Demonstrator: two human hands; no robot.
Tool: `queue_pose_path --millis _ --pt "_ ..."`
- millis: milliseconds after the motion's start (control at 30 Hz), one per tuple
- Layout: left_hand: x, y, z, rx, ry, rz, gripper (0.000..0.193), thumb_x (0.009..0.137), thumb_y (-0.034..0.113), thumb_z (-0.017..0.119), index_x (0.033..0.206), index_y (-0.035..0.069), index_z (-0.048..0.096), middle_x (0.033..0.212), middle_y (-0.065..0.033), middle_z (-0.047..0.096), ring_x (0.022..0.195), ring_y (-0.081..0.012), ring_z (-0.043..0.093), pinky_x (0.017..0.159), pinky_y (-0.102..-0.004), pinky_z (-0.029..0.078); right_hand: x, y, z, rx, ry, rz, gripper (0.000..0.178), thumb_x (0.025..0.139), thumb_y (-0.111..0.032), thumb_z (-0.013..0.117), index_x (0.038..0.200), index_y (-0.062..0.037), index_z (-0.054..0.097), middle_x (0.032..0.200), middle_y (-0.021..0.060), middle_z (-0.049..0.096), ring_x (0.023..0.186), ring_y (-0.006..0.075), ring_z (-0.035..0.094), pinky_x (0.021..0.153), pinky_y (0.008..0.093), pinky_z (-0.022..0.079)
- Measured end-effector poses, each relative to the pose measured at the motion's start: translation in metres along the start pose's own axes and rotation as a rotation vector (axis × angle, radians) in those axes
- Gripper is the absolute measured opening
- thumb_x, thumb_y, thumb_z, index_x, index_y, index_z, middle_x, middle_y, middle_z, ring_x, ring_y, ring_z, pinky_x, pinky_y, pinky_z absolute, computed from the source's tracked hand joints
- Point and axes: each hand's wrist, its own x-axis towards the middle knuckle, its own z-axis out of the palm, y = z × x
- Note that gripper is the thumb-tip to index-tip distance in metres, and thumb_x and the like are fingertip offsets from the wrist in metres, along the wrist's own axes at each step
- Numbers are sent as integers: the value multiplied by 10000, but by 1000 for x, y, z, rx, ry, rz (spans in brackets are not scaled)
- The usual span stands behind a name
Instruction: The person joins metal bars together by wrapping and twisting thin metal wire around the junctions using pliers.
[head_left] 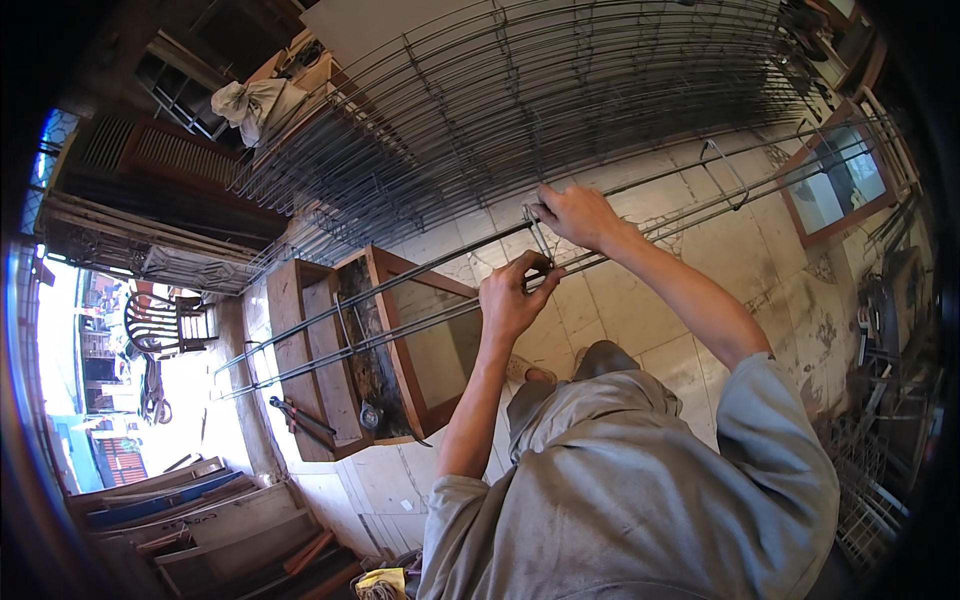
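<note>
A long cage of thin steel rods (pixel 440 262) runs across in front of me, from the wooden furniture at left to the far right. Between its rods stands a bent metal stirrup (pixel 540 240). At the stirrup's near corner, my left hand (pixel 512 296) is closed in a pinch, thumb and fingertips against the metal. My right hand (pixel 582 216) closes its fingers at the far corner, beside the far rod. Other stirrups sit farther along the cage, one to the right and one to the left. Fine details at the fingertips are too small to make out.
Behind the cage lies a large stack of wire mesh panels (pixel 470 110). A wooden cabinet (pixel 312 350) supports the rods at left, with pliers (pixel 302 420) on it. A wood-framed glass panel (pixel 845 180) is at right. A chair (pixel 165 322) stands near the bright doorway.
</note>
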Motion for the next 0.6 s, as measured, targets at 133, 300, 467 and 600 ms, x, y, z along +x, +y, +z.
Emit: queue_pose_path --millis 133,300,467,600 --pt "2 2 1 65 -50 -90 268 785 317 786 849 76 688 710 -44 693 470 -145 521 504 -330 416 2 -3 -2 15 -61 20 290 934 -327 558 953 -40 596 728 208 666 729 421 661 660 523 523" --pt "6 1 -9 -22 -185 -141 228 815 264 757 884 57 691 732 -76 697 519 -163 571 546 -328 452 2 9 9 -34 -285 31 310 926 -299 567 860 -10 657 781 229 673 803 418 662 725 504 528" --pt "3 -14 -6 -81 -169 -87 203 832 222 740 935 52 699 767 -87 708 549 -175 595 583 -327 477 5 17 18 82 -597 -94 231 868 -190 588 748 0 642 772 198 675 731 385 643 677 439 510" --pt "4 -13 -2 -112 -132 -52 219 823 216 749 956 46 706 794 -69 717 537 -158 575 580 -318 474 8 19 21 160 -711 -91 155 827 -146 583 750 -14 611 765 169 669 679 336 605 634 403 481"
